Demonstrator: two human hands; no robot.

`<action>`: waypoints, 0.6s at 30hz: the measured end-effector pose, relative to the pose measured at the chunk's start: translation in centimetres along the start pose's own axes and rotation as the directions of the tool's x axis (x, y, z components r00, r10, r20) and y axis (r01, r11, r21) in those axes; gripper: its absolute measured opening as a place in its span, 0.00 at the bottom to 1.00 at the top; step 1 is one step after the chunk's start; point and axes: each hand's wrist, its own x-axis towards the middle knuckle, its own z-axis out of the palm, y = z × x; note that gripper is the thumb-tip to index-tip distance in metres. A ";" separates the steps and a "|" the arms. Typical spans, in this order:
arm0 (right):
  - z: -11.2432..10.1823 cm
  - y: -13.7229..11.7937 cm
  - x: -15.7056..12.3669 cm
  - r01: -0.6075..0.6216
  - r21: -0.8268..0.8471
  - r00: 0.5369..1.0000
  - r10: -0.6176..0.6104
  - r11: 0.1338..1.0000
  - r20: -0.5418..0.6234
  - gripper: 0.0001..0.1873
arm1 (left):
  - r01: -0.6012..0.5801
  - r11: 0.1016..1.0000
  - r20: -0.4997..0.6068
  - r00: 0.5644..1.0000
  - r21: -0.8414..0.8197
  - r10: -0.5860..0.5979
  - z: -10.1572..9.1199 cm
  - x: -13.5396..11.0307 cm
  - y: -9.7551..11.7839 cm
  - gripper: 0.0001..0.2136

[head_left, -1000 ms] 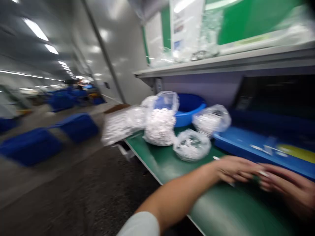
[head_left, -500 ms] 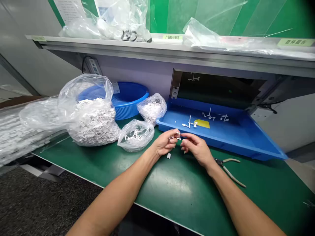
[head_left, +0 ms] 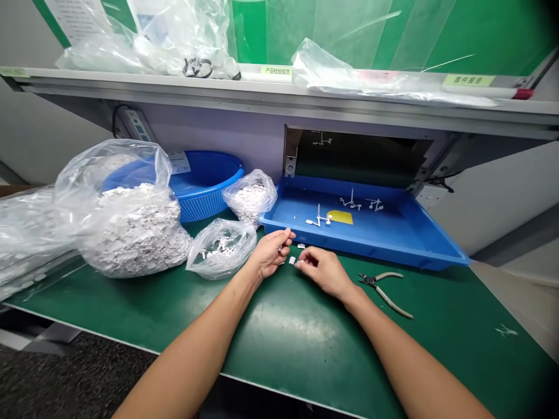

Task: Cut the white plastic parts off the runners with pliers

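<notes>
My left hand is closed in front of the blue tray, thumb and forefinger pinched together. A bit of white shows under its curled fingers, too small to make out. Just to the right, my right hand is low over the green table, its fingertips pinching a small white plastic part. Between the hands lies another small white part, and a further white piece rests by the tray's front wall. Side cutters with pale handles lie spread on the table right of my right hand.
The blue tray holds several white sprues and a yellow card. At left stand an open bag of white parts, a smaller full bag, a big bag and a blue basket. A shelf overhangs the back.
My hands have moved apart. The right hand has come down to the table with a small white part, while the left stays pinched. The view has shifted to the right.
</notes>
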 end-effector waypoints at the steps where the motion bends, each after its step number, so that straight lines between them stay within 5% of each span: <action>1: -0.4 0.2 0.3 -0.050 0.093 0.997 0.054 0.994 -0.049 0.08 | -0.003 0.998 -0.007 1.000 0.067 0.004 0.2 -0.1 -0.2 0.14; 6: -1.6 0.3 1.1 -0.069 0.218 0.985 0.101 0.973 -0.137 0.13 | 0.058 0.886 0.025 0.997 0.460 -0.078 0.9 -0.7 -1.0 0.19; 9: -2.0 -0.2 1.0 -0.032 0.247 0.983 0.074 0.969 -0.165 0.11 | 0.151 0.928 0.101 0.975 0.342 -0.196 0.7 -0.7 -1.1 0.19; 13: -2.4 -0.8 0.7 -0.052 0.393 0.996 0.076 0.918 -0.046 0.12 | 0.222 0.940 0.200 0.940 0.259 -0.277 0.6 -0.8 -1.1 0.20; 15: -2.4 -0.9 0.6 -0.100 0.476 0.993 0.120 0.874 -0.012 0.14 | 0.149 0.946 0.204 0.956 0.288 -0.212 0.9 -1.0 -1.2 0.19; 18: -1.8 -1.0 0.7 -0.172 0.597 0.970 0.239 0.784 -0.035 0.19 | -0.107 0.910 0.147 0.988 0.401 0.051 1.7 -1.4 -1.5 0.18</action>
